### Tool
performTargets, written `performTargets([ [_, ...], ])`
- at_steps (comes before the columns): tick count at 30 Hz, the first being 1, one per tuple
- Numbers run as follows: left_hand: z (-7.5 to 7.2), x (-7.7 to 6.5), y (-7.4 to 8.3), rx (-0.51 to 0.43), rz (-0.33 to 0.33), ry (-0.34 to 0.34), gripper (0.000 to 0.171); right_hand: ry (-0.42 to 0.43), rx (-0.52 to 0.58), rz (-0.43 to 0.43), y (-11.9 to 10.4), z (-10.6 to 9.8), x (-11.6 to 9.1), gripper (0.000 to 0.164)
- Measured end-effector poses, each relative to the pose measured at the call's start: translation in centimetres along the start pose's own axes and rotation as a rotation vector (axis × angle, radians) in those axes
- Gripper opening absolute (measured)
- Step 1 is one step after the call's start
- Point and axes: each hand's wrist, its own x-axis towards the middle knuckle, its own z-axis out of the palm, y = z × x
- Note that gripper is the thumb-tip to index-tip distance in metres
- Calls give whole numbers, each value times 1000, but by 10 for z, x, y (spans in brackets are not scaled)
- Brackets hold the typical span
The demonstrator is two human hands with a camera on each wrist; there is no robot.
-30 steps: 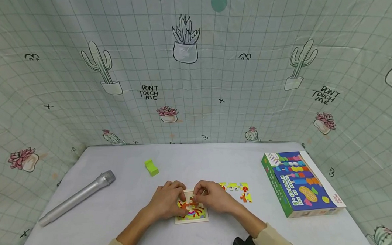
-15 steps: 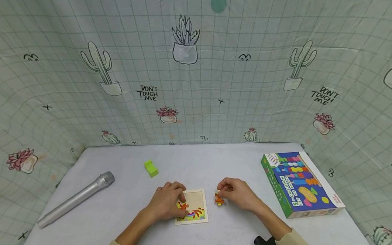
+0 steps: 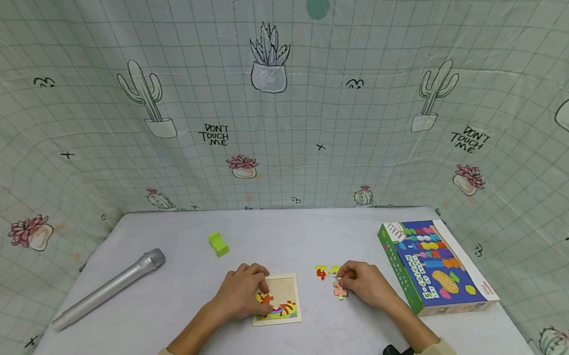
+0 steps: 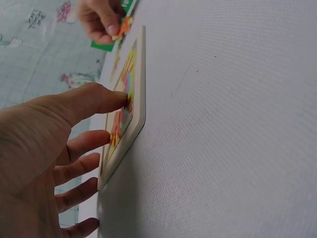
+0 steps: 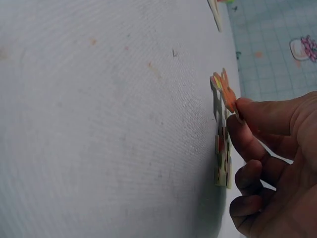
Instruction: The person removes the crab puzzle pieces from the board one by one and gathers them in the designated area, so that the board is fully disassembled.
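Puzzle board (image 3: 283, 288) sits flat, lower middle, kinda half filled; orange piece (image 3: 340, 291) is pinched to its right, near loose yellow pieces (image 3: 321, 272).

Behind the white, fine-textured table (image 3: 181, 231) hangs a pale, wrinkled grid-patterned cloth (image 3: 291, 118), printed with potted cacti (image 3: 147, 96), succulents (image 3: 242, 162) and "DON'T TOUCH ME" lettering (image 3: 216, 135); it also flanks the table on both sides, in soft light.

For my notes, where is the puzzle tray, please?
In the head view, the puzzle tray lies at lower centre, partly hidden by the left hand, left of the loose pieces.
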Motion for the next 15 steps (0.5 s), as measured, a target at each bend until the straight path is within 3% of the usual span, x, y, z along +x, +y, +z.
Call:
performTargets([
  [15,0,0,-1,6,8,10,28,-13,27,-47,2,-1,2,6],
])
